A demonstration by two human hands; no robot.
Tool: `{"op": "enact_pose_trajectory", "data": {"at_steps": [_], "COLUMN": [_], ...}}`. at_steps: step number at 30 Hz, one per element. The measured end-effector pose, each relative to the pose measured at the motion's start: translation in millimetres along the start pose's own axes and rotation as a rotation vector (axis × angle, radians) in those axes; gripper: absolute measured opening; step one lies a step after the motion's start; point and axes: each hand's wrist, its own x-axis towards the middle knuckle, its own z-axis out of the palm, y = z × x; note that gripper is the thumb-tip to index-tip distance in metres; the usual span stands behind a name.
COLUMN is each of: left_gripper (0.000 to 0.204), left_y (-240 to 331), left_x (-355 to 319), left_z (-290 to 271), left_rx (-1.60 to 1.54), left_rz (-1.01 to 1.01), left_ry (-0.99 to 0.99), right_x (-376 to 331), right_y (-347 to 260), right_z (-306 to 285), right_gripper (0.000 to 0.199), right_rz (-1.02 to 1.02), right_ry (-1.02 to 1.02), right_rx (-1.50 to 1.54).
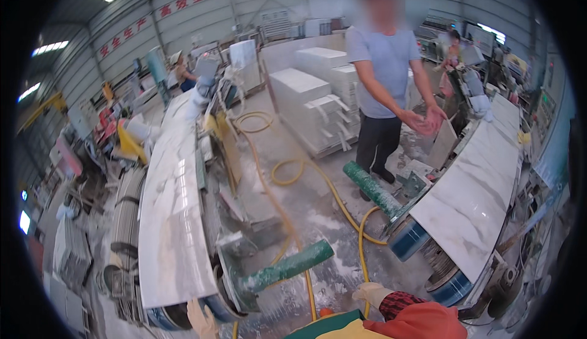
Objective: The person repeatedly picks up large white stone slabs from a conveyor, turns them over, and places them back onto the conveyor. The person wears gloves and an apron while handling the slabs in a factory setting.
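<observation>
My left hand [202, 320], in a pale glove, is at the near end of a long white marble slab [174, 216] with grey veins. Its fingers are stretched out beside the slab's end, and nothing shows in them. My right hand [371, 293], gloved too, hangs in front of my body over the wet floor, below a checked cuff and orange-red sleeve. Its fingers look loosely extended and hold nothing I can see. A second veined marble slab [471, 186] lies on a roller stand to the right, apart from that hand.
Green rollers [287, 267] jut from both stands into the aisle. Yellow hoses [333, 192] snake along the wet floor. Facing me, a person in a grey T-shirt [384, 76] holds both hands out by the right stand. Wrapped pale slabs [306, 103] stand stacked behind.
</observation>
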Motion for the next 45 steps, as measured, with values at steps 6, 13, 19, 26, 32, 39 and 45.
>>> {"op": "enact_pose_trajectory", "data": {"at_steps": [6, 13, 19, 26, 32, 39, 45], "left_gripper": [0.065, 0.063, 0.078, 0.068, 0.07, 0.061, 0.063], "left_y": [-3, -14, -132, -134, -142, -140, -137], "left_x": [44, 85, 107, 116, 104, 107, 106], "left_z": [-17, -84, -24, -29, -32, -25, -29], "left_rx": [0.131, 0.229, 0.142, -0.086, -0.041, -0.031, -0.029], "left_rz": [0.178, 0.085, 0.301, 0.566, 0.553, 0.572, 0.594], "left_ry": [-0.209, -0.347, -0.321, -0.125, -0.129, -0.147, -0.141], "right_x": [-18, -71, -76, -85, -143, -121, -102], "right_y": [-58, -55, -50, -133, -239, -223, -199], "right_z": [-39, -15, 102, 131, 66, 98, 94], "right_gripper": [0.04, 0.031, 0.058, 0.058, 0.075, 0.078, 0.059], "right_rz": [0.027, 0.058, 0.584, 0.551, 0.282, 0.38, 0.535], "right_ry": [0.002, 0.153, 0.186, 0.159, 0.253, 0.211, 0.133], "right_rx": [0.063, 0.11, 0.274, 0.259, 0.421, 0.324, 0.359]}}
